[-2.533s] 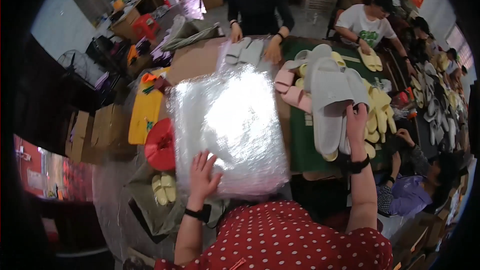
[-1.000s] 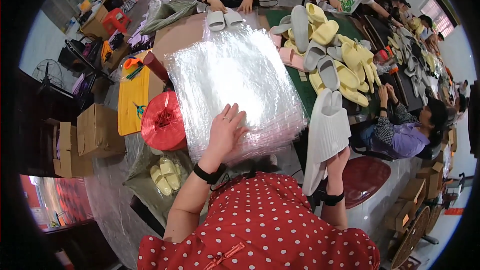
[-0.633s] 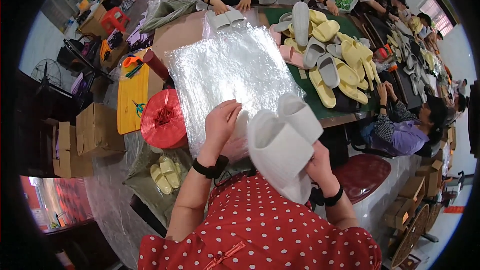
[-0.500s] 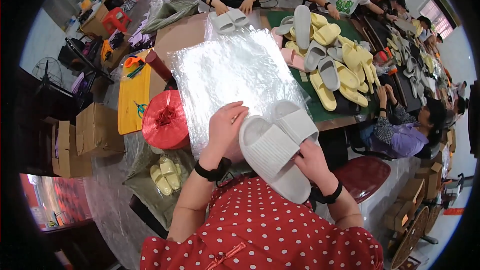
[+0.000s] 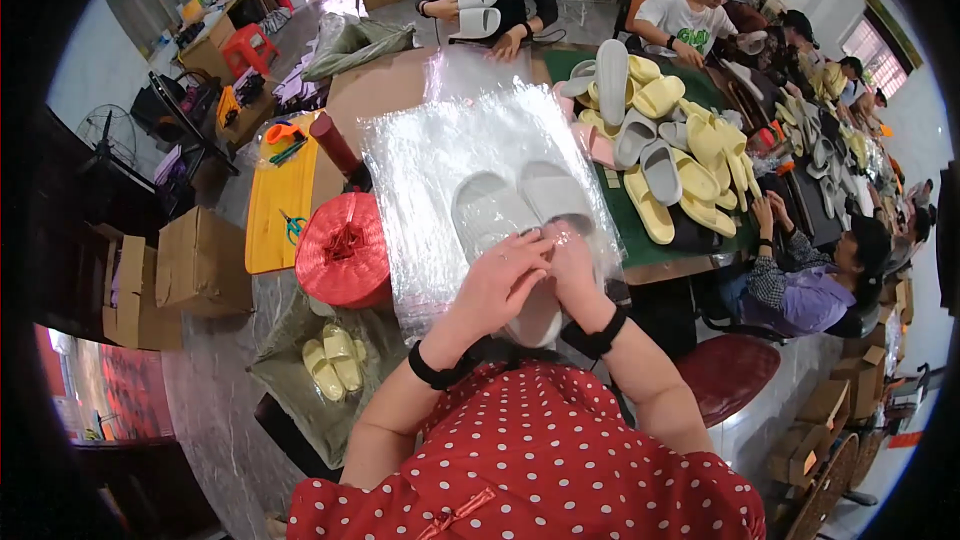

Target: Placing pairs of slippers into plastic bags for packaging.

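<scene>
A pair of light grey slippers point(image 5: 488, 202) lies toe-end away from me on a stack of clear plastic bags point(image 5: 410, 180). Shiny film seems to cover their toe ends. Over the straps, my left hand point(image 5: 505, 275) lies with fingers stretched to the right and its thumb apart. My right hand point(image 5: 573, 265) is closed at the right slipper, its fingers curled by the strap and partly hidden. Both hands nearly touch. The slippers' heel ends stick out toward me under my wrists.
Left of the bags stand a red twine roll point(image 5: 343, 250) and a yellow board point(image 5: 275, 210) with scissors point(image 5: 293, 227). A heap of yellow and grey slippers point(image 5: 665, 155) covers the green mat at right. Co-workers sit around the table; one across holds white slippers point(image 5: 478, 10).
The grey slippers have moved from in front of my chest forward onto the bags. My left hand has come across to them beside my right. The co-worker opposite has lifted the white slippers.
</scene>
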`<action>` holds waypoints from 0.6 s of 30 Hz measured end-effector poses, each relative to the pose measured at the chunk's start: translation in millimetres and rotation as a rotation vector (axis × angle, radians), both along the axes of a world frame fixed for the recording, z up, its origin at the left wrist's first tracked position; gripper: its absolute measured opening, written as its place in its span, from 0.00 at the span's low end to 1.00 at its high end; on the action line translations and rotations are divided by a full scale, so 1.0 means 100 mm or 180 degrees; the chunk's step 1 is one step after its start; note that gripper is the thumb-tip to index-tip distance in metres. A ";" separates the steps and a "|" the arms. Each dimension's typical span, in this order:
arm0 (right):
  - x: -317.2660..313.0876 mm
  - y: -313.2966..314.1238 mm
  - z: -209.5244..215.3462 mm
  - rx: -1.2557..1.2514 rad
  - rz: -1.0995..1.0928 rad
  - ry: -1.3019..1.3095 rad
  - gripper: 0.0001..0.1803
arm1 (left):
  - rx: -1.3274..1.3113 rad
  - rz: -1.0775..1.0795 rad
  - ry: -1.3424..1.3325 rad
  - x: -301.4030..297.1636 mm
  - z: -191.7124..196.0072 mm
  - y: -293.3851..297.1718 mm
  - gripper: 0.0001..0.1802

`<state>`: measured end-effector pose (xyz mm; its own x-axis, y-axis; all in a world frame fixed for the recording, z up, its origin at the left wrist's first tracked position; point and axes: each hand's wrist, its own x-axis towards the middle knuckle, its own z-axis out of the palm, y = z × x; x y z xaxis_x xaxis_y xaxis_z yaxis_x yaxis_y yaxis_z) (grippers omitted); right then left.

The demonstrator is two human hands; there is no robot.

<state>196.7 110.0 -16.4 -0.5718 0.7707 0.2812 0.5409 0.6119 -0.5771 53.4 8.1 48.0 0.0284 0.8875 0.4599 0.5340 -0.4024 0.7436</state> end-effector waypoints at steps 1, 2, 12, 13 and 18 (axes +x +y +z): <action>-0.09 0.06 -0.07 0.0017 0.0008 0.0021 0.08 | 0.0025 -0.0040 0.0074 0.00 0.01 -0.01 0.06; -0.16 0.15 -0.22 -0.0184 0.0053 0.0343 0.07 | 0.0003 -0.0088 0.0089 0.01 0.03 -0.01 0.06; -0.95 0.65 0.03 0.0157 -0.0529 -0.0284 0.18 | -0.0335 0.0051 0.0071 -0.31 0.04 -0.16 0.10; -0.92 0.66 -0.02 0.0154 -0.0548 -0.0282 0.18 | -0.0337 0.0032 0.0074 -0.34 0.03 -0.17 0.10; -0.47 0.00 0.14 0.0487 -0.0170 0.0227 0.31 | -0.0343 0.1126 0.0956 -0.42 -0.03 -0.49 0.34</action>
<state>149.5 110.4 -2.4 -0.5055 0.7446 0.4360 0.5362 0.6669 -0.5174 11.1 -41.0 44.6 -0.1666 0.9089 0.3823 0.8220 -0.0862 0.5630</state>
